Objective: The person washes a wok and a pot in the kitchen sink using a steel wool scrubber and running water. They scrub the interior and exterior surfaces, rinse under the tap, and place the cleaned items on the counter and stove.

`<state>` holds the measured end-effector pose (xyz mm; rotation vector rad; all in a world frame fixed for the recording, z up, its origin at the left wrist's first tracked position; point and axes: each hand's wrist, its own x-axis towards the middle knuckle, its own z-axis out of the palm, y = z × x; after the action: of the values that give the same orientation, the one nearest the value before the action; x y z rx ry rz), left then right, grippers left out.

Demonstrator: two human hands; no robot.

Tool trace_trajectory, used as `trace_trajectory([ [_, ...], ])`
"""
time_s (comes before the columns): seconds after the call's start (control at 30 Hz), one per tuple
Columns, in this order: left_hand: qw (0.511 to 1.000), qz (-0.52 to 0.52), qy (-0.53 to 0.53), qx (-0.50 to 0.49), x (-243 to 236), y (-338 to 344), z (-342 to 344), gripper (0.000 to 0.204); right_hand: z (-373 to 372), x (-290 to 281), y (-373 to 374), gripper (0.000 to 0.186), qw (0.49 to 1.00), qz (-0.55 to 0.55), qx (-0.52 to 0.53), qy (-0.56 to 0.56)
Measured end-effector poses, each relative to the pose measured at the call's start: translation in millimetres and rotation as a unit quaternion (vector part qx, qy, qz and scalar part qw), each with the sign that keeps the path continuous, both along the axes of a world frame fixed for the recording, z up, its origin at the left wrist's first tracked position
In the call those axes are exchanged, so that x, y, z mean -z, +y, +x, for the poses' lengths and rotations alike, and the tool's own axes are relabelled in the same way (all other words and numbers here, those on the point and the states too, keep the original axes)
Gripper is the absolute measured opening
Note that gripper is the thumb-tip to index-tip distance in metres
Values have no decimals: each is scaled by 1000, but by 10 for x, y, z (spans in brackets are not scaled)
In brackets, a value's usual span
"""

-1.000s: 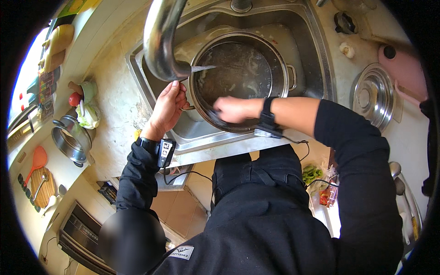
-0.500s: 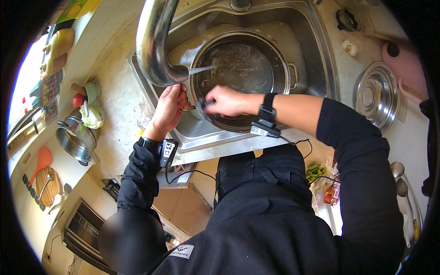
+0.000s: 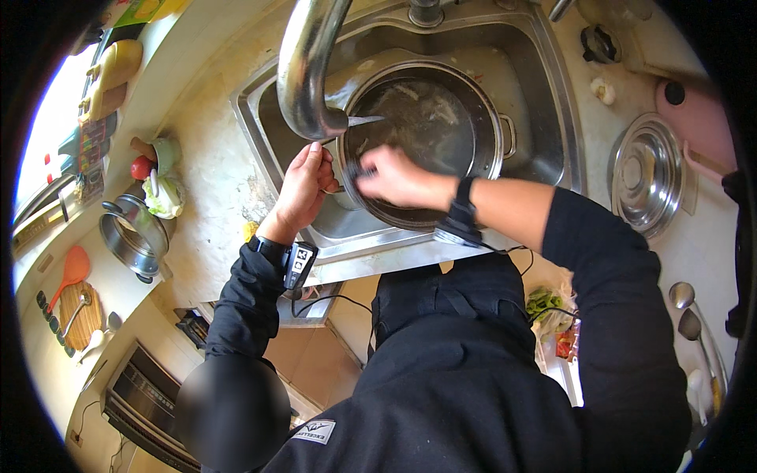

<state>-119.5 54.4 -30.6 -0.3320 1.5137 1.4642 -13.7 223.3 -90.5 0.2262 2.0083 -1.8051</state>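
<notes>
I take the pot [image 3: 487, 126] as my clock face, 12 pointing away from me. My right arm [image 3: 615, 272], black-sleeved, comes in from 4 o'clock. My right hand [image 3: 389, 178] is inside the pot near 8 o'clock, fingers bunched together around a dark scrubber [image 3: 361, 170], mostly covered and a little blurred; I can't tell whether it presses the wall. My left hand [image 3: 306, 188] is just outside the rim at 8 o'clock, fingers curled tight and pinching the left handle [image 3: 337, 189]. The other handle [image 3: 510, 135] juts out at 3 o'clock. The pot sits in the steel sink [image 3: 544, 102], cloudy water [image 3: 418, 102] over its bottom. At 10 o'clock the faucet [image 3: 314, 71] hangs over the rim, sending a thin stream [image 3: 365, 121] toward the middle. Farther off, a pale leafy vegetable [image 3: 164, 199] lies at 9 o'clock; on the counter [image 3: 597, 150], a round, shiny steel dish [image 3: 643, 169] at 3, and a garlic bulb [image 3: 603, 91] between 2 and 3, with a dark ring-shaped thing [image 3: 601, 45] beyond it.
</notes>
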Motion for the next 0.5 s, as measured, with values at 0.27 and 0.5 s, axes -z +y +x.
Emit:
trace_trajectory([
  [0.27,1000,-10,9,4,-15,-1,60,30,93,-48,53,26,1000,6,-11,20],
  [0.5,999,-17,39,15,-47,92,96,31,-461,86,259,18,939,-183,265,-121],
])
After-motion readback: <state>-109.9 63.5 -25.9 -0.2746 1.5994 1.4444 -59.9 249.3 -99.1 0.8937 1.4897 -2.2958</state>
